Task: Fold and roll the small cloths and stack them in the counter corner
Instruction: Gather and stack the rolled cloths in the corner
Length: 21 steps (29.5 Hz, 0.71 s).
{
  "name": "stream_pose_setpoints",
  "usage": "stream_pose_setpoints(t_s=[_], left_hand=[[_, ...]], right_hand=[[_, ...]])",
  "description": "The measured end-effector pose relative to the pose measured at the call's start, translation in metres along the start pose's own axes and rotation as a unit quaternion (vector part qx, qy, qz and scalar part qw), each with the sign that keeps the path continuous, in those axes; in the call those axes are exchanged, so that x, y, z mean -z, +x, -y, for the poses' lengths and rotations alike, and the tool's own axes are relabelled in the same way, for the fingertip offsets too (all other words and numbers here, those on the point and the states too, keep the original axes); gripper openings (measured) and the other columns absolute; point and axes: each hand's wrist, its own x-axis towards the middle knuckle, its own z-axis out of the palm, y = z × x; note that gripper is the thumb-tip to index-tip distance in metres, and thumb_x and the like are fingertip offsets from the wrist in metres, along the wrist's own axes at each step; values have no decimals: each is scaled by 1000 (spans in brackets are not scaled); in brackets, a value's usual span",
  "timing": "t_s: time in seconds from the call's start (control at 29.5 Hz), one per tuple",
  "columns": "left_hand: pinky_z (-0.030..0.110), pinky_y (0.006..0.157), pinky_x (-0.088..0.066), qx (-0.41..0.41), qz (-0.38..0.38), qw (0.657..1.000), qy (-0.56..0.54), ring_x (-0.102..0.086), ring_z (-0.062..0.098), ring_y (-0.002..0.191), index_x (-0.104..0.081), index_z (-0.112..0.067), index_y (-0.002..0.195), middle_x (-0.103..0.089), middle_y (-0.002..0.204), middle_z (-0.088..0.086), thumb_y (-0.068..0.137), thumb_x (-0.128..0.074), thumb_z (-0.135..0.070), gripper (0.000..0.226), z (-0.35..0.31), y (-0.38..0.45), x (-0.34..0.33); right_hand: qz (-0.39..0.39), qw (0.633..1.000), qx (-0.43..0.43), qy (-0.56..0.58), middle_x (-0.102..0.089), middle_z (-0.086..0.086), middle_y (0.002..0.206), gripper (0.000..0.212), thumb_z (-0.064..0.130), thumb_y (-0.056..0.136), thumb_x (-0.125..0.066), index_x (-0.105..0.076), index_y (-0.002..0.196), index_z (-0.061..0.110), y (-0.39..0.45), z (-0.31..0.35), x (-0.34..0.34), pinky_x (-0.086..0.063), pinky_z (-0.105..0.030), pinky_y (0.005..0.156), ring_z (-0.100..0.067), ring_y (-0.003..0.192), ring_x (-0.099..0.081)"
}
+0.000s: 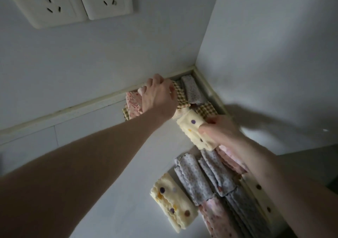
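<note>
Left hand [158,95] reaches into the counter corner, fingers curled down over the checked cloth [180,97] on the stack [193,91], steadying it. Right hand [222,130] pinches the yellow dotted roll [194,130] at its near end, just beside the stack. Roll looks light, soft, prone to unroll; hold across the wrap, not the loose edge

Soft matt cloths [195,179] with scalloped edges lie on a smooth white counter [113,201] beneath glossy plastic sockets [69,0].
</note>
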Motion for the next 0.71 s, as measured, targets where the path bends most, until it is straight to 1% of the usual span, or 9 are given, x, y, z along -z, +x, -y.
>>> stream_pose_setpoints(t_s=[0.1,0.14,0.24,0.3,0.37,0.47,0.58,0.64,0.71], left_hand=[[44,99,-35,-24,44,999,17,-48,28,115,-70,-25,103,-62,120,0,99,-44,-36,29,11,-11,-2],[45,100,-33,-31,68,997,31,-47,28,118,-70,-27,106,-62,122,-1,99,-42,-39,31,15,-15,-3],[50,111,-29,-71,111,989,72,-40,26,133,-61,-32,130,-54,140,-3,101,-34,-47,42,26,-23,-10],[56,121,-16,-102,143,980,97,-25,27,148,-43,-34,149,-37,158,-3,102,-31,-52,52,30,-29,-15],[59,125,-3,-114,183,969,120,-3,28,157,-21,-33,160,-11,170,-2,104,-28,-54,60,35,-34,-21],[59,125,6,-112,229,955,155,21,29,155,6,-34,163,21,169,-3,104,-19,-59,69,41,-40,-28],[60,123,10,-100,260,947,162,29,28,152,16,-34,160,31,165,-4,103,-21,-60,73,38,-38,-33],[61,123,11,-95,271,944,162,30,28,152,17,-34,160,31,165,-4,103,-25,-58,74,35,-34,-31],[61,123,11,-100,269,946,153,27,28,153,17,-35,160,30,166,-4,103,-28,-56,76,34,-32,-26]], right_hand=[[-66,989,3,133,-59,5,53,8,15,81,-65,-66,75,9,6,15,23,-35,-15,39,-9,45,-54],[-90,980,11,177,-58,3,54,9,13,81,-65,-67,75,7,12,21,28,-38,-17,41,-12,46,-55],[-126,948,30,291,-68,1,75,5,10,85,-68,-72,86,14,39,48,34,-53,-24,55,-18,70,-67],[-139,940,52,308,-71,0,96,26,9,85,-69,-71,111,14,67,60,28,-55,-30,72,-22,91,-69],[-149,951,71,263,-67,-2,115,47,12,86,-67,-62,133,12,89,69,18,-50,-29,83,-20,105,-65],[-145,981,82,102,-61,-7,137,51,21,94,-61,-53,143,14,108,70,0,-45,-30,99,-26,125,-58],[-124,988,89,-4,-57,-11,143,53,26,97,-57,-48,148,14,115,65,-14,-46,-38,107,-32,131,-55],[-128,985,107,-45,-58,-11,142,54,31,97,-57,-49,147,13,119,64,-17,-48,-43,108,-32,131,-55],[-147,980,114,-76,-57,-13,143,54,35,99,-52,-48,147,12,118,66,-15,-47,-43,108,-34,131,-54]])
